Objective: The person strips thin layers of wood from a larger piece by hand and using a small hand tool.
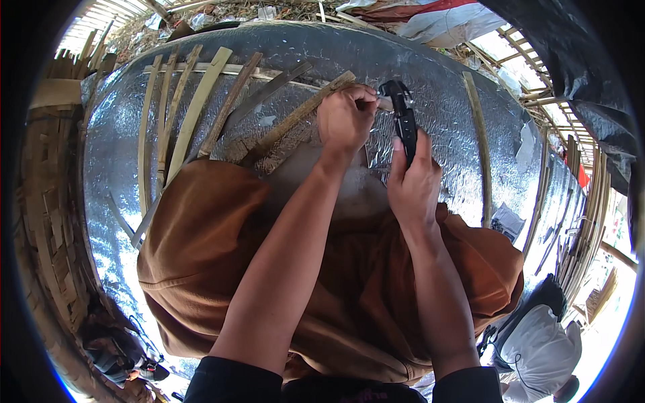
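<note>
Head view: we pinch pale piece [385, 103], likely light, in left hand [344, 121]; right hand [416, 180] wraps black tool [400, 104], likely rigid, handle [406, 133] best hold.

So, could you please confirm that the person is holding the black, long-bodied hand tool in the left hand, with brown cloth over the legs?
Not quite: the head view shows the hand tool in the right hand, not the left hand. The brown cloth does lie over the legs.
</note>
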### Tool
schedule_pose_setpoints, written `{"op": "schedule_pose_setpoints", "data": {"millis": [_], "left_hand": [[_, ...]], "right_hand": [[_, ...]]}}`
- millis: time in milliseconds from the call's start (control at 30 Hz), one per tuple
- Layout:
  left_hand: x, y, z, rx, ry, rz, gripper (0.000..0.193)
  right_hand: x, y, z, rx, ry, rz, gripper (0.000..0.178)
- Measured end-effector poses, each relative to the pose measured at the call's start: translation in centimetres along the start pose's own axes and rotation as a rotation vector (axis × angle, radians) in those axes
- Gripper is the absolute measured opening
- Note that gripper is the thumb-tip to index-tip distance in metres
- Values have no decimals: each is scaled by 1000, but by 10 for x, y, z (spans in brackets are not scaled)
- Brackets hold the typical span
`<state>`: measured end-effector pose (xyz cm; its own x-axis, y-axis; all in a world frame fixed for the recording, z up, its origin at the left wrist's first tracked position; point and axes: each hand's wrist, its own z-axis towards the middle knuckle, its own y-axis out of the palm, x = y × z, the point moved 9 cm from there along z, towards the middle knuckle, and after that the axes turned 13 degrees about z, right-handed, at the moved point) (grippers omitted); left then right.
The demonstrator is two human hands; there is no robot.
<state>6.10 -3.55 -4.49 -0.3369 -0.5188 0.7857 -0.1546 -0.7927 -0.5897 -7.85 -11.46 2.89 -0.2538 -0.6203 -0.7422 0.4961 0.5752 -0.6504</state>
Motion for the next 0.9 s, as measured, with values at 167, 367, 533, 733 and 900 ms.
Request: {"op": "schedule_pose_setpoints", "data": {"millis": [167, 367, 533, 733, 900], "left_hand": [[-3, 6, 1, -54, 8, 52, 8], [-3, 2, 2, -22, -2, -19, 10], [1, 2, 2, -30, -15, 6, 10], [-5, 5, 2, -42, -38, 3, 9], [1, 3, 2, -23, -4, -42, 9]], "right_hand": [[10, 8, 0, -142, 97, -109, 34], [-10, -10, -2, 94, -61, 58, 35], [-2, -3, -1, 11, -28, -29, 36], [2, 4, -4, -60, 15, -26, 35], [-1, -6, -1, 59, 27, -11, 35]]}}
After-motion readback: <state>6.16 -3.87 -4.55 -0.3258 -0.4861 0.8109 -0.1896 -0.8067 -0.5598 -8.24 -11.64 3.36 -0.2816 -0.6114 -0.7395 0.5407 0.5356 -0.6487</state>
